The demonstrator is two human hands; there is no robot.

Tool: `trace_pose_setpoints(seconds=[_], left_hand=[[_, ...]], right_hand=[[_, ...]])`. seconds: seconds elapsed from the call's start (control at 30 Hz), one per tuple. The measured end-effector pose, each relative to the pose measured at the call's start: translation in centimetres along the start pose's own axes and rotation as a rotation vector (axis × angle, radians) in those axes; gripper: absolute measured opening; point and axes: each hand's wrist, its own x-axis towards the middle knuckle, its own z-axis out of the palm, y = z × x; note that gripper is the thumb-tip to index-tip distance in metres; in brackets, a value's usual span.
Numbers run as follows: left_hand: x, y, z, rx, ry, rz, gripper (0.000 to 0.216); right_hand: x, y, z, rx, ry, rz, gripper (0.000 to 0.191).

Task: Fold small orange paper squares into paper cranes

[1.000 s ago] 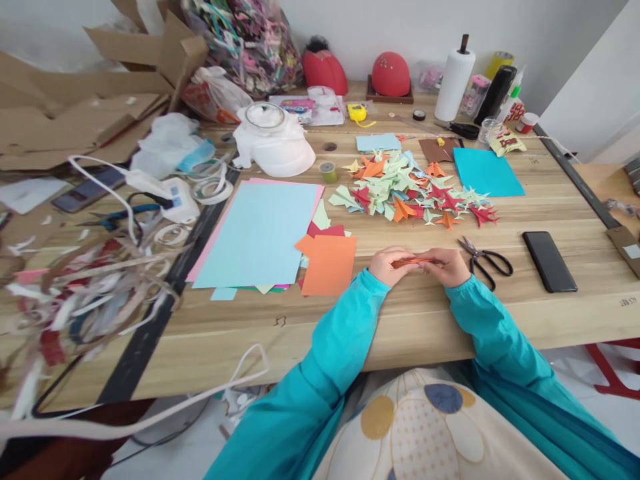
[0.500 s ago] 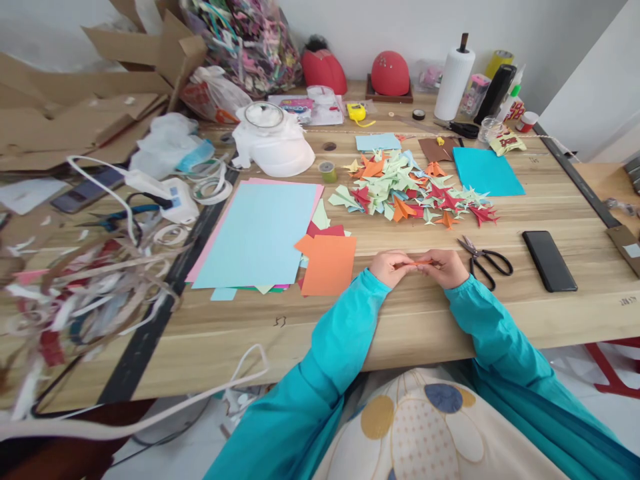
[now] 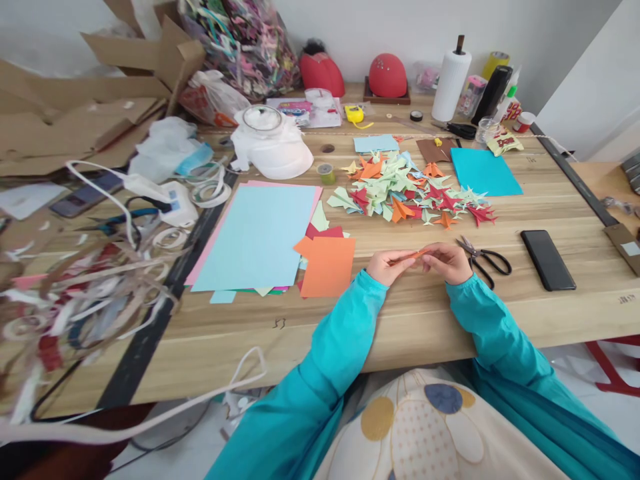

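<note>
While both my forearms lie at the near edge of the wooden table (image 3: 420,333), my two hands meet in front of me over a small folded piece of orange paper (image 3: 415,255). My left hand (image 3: 388,267) pinches one end of it between the thumb and the fingers, and my right hand (image 3: 448,263) pinches the other end in the same manner. The fingers cover much of the piece, so I cannot tell its exact folded shape.

On the left of my left hand, near it, lies a flat orange sheet (image 3: 328,267), which rests partly over red paper (image 3: 324,231). Further left, a large light blue sheet (image 3: 257,240) covers most of a pink one (image 3: 205,260). Beyond my hands there is a heap of origami figures (image 3: 393,185) in pale green, orange, red and light blue. Behind its right part lies a turquoise sheet (image 3: 486,171). Just beside my right hand I see black-handled scissors (image 3: 487,255), and more to the right a black smartphone (image 3: 548,260).
</note>
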Motion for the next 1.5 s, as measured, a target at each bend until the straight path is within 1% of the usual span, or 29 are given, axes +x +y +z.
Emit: trace_pose_setpoints(seconds=[0.1,0.2,0.3,0.37,0.43,0.57,0.67,0.8,0.93,1.03,1.17,1.5], left_hand=[[-0.2,-0.1,0.2,-0.071,-0.051,-0.079,0.042],[-0.2,-0.2,0.2,-0.121,-0.095,-0.079,0.043],[-0.1,0.0,0.1,-0.115,-0.136,-0.063,0.04],[-0.1,0.1,0.1,-0.131,-0.161,-0.067,0.045],[-0.1,0.3,0.3,-0.18,-0.187,-0.094,0.048],[-0.2,0.1,0.8,-0.284,-0.235,-0.164,0.047],[-0.3,-0.1,1.0,-0.316,-0.254,-0.195,0.049],[-0.3,-0.1,1.0,-0.306,-0.264,-0.206,0.05],[-0.4,0.1,1.0,-0.261,-0.256,-0.192,0.047],[-0.4,0.1,1.0,-0.228,-0.244,-0.171,0.046],[-0.4,0.0,1.1,-0.184,-0.227,-0.151,0.041],[-0.8,0.7,1.1,-0.037,-0.19,-0.115,0.029]], right_hand=[[0.0,0.2,0.0,-0.009,0.007,-0.018,0.021],[-0.1,0.4,0.0,-0.005,-0.013,-0.008,0.018],[-0.3,0.2,0.1,-0.003,-0.03,0.038,0.021],[-0.3,0.1,0.2,-0.009,-0.033,0.069,0.023],[-0.4,-0.1,0.3,-0.015,-0.049,0.088,0.025],[-0.4,-0.2,0.4,-0.02,-0.072,0.079,0.024],[-0.4,-0.3,0.5,-0.009,-0.07,0.082,0.025],[-0.5,-0.3,0.4,-0.002,-0.068,0.099,0.027],[-0.5,-0.2,0.3,0.0,-0.088,0.109,0.026],[-0.5,0.0,0.1,-0.02,-0.074,0.094,0.024],[-0.5,0.1,0.0,-0.034,-0.048,0.086,0.024],[-0.4,-0.2,0.2,0.04,-0.083,0.101,0.026]])
